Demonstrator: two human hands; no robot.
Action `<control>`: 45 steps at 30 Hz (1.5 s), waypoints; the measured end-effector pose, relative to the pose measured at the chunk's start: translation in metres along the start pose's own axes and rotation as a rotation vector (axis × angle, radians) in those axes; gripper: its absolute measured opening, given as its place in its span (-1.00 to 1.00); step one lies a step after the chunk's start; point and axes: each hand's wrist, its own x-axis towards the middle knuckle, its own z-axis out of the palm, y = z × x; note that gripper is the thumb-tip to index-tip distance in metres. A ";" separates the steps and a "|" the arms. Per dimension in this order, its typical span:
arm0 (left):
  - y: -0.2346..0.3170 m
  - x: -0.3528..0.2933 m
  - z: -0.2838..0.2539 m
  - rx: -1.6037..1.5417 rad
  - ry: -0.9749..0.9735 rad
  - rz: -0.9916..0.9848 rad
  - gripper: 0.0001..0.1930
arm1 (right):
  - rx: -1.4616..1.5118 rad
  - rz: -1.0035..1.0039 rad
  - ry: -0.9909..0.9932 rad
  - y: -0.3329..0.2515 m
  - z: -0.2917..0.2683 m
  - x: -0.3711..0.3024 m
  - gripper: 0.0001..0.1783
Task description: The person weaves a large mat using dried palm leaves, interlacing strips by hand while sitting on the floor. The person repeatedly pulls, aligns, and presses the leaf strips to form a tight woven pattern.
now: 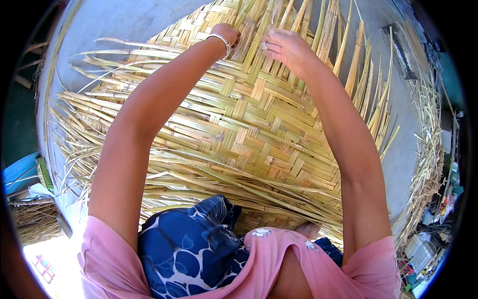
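Note:
A large mat of flat, split cane strips point(254, 134), yellow-green and woven in a diagonal pattern, spreads out in front of me. My left hand point(228, 35), with a pale bangle at its wrist, is closed at the far part of the weave, on a cane strip point(244, 50) blurred by motion. Just to its right, my right hand point(286, 46) is bent inward over the mat, fingers curled together and a ring showing. Whatever lies in its fingertips is hidden. Long loose strip ends point(356, 60) fan out beyond my right hand.
Unwoven strip ends point(82, 119) stick out at the left over a grey floor point(398, 124). Cane scraps point(425, 144) lie along the right edge, beside mixed clutter point(423, 249). A blue object point(20, 172) is at the far left. Blue patterned cloth point(189, 249) covers my lap.

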 end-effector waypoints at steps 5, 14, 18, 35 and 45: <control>0.049 -0.059 -0.003 -0.396 -0.026 -0.162 -0.83 | -0.179 0.060 0.078 -0.005 0.010 0.012 -0.45; 0.058 -0.056 -0.019 -0.334 -0.336 -0.008 -0.72 | 0.179 -0.025 0.158 -0.008 0.009 0.038 -0.76; 0.066 -0.048 -0.030 -0.187 -0.545 0.049 -0.65 | 0.410 -0.079 0.114 -0.012 -0.005 0.042 -0.76; 0.111 -0.064 -0.042 0.557 -0.572 0.119 -0.79 | 0.774 -0.337 0.519 0.041 -0.025 -0.064 -0.86; 0.091 -0.068 -0.021 1.161 -0.376 0.259 -0.82 | 0.983 -0.201 0.694 0.094 -0.027 -0.098 -0.77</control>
